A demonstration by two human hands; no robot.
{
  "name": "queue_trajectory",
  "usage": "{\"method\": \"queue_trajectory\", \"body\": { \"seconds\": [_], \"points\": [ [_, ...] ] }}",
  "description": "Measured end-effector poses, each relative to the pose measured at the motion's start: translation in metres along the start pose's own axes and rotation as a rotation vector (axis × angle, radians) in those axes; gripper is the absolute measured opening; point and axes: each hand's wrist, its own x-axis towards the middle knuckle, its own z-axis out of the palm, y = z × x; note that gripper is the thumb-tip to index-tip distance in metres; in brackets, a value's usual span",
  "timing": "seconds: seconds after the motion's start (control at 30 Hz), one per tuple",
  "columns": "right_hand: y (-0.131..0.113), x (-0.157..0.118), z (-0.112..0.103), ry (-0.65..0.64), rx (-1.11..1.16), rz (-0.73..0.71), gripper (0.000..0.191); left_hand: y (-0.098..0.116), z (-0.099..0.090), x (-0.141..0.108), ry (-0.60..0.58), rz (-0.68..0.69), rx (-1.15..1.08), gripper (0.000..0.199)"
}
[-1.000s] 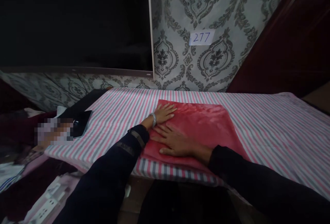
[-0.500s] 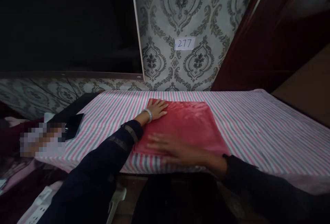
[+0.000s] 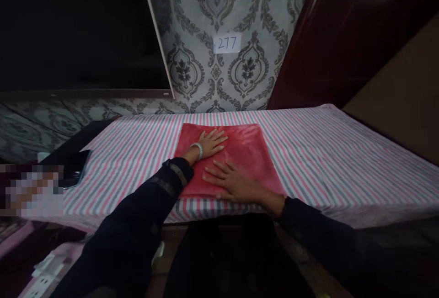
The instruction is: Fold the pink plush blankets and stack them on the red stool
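Observation:
A red, soft-looking cloth [image 3: 255,151], folded into a flat rectangle, lies on a table covered by a striped tablecloth [image 3: 308,151]. My left hand [image 3: 211,144] rests palm down on the cloth's upper left part, fingers spread, a pale bracelet at the wrist. Lower down, close to the cloth's front edge, my right hand [image 3: 236,183] lies flat with its fingers apart and pointing left. Neither hand grips anything. The cloth beneath both palms is hidden.
A large dark screen [image 3: 78,33] stands at the back left. A paper marked 277 [image 3: 227,43] is on the patterned wall. At the table's left end lies a black phone or tablet [image 3: 77,168], beside a blurred-out patch. A power strip [image 3: 44,279] sits lower left.
My left hand has shifted inward over the cloth. My right hand, smeared by motion before, now lies still and spread on it. The camera view has turned slightly right.

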Motion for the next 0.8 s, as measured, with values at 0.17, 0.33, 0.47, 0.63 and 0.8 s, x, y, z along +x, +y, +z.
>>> {"method": "queue_trajectory", "body": {
  "seconds": [0.17, 0.33, 0.47, 0.63, 0.8],
  "points": [
    [-0.034, -0.035, 0.011, 0.017, 0.058, -0.018, 0.069, -0.001, -0.002, 0.000, 0.000, -0.005, 0.031, 0.059],
    [-0.046, -0.074, 0.009, 0.160, 0.049, 0.021, 0.069, 0.001, -0.013, 0.004, -0.018, -0.030, 0.034, 0.060],
    [-0.014, -0.117, 0.006, 0.433, -0.104, 0.221, 0.065, 0.012, -0.029, -0.032, 0.048, -0.077, 0.030, 0.060],
    [0.026, -0.153, 0.023, 0.437, -0.128, 0.365, 0.068, 0.029, -0.016, -0.143, 0.171, 0.016, 0.035, 0.066],
    [0.035, -0.149, 0.036, 0.441, -0.056, 0.367, 0.071, 0.025, 0.019, -0.210, 0.211, -0.077, 0.086, 0.070]
  ]
}}
